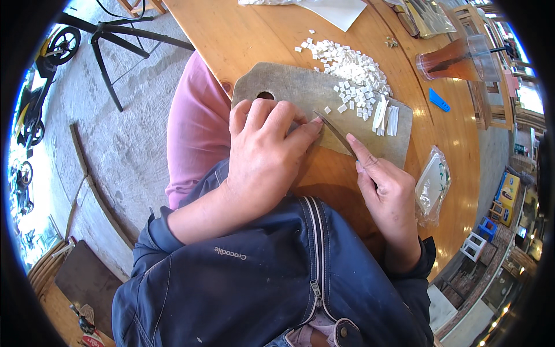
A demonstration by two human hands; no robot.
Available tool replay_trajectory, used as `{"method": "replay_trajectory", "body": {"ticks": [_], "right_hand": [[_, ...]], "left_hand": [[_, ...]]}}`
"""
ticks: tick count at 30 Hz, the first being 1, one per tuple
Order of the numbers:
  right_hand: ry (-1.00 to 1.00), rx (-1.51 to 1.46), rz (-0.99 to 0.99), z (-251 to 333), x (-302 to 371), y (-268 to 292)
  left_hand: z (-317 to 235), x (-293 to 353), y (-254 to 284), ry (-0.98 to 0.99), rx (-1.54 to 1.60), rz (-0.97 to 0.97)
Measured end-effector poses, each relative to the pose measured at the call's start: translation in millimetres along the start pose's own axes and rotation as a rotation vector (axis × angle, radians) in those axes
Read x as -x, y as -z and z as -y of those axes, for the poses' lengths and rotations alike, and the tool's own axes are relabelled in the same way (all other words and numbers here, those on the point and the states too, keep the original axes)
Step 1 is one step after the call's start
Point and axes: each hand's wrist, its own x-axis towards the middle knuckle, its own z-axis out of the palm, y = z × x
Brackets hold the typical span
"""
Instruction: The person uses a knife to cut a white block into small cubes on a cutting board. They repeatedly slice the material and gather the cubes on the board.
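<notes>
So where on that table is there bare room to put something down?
Bare wood lies between the white cut pieces and the iced drink cup, and between the blue tool and the plastic packet. The cutting board is crowded: left hand, right hand with knife, white strips.

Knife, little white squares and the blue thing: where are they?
knife [335, 132], head view, on the middle of its blade.
little white squares [354, 69], head view, on the thick of the pile.
blue thing [439, 100], head view, on its flat blue middle, lying on the table.
</notes>
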Motion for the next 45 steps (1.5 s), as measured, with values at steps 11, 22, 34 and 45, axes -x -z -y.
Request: {"method": "replay_trajectory", "body": {"ticks": [11, 22, 34, 45], "right_hand": [[-0.012, 0.059, 0.019, 5.6, 0.1, -0.9], [-0.005, -0.066, 0.034, 5.3, 1.3, 1.8], [0.006, 0.035, 0.01, 10.2, 1.0, -4.6], [-0.022, -0.063, 0.083, 8.8, 0.7, 4.2]], "left_hand": [[6.0, -0.2, -3.2, -0.018, 0.03, -0.033], [12.5, -0.4, -7.7, -0.025, 0.075, -0.043], [12.0, -0.5, -6.2, -0.01, 0.073, -0.055], [14.9, -2.4, -6.0, -0.015, 0.097, -0.045]]}}
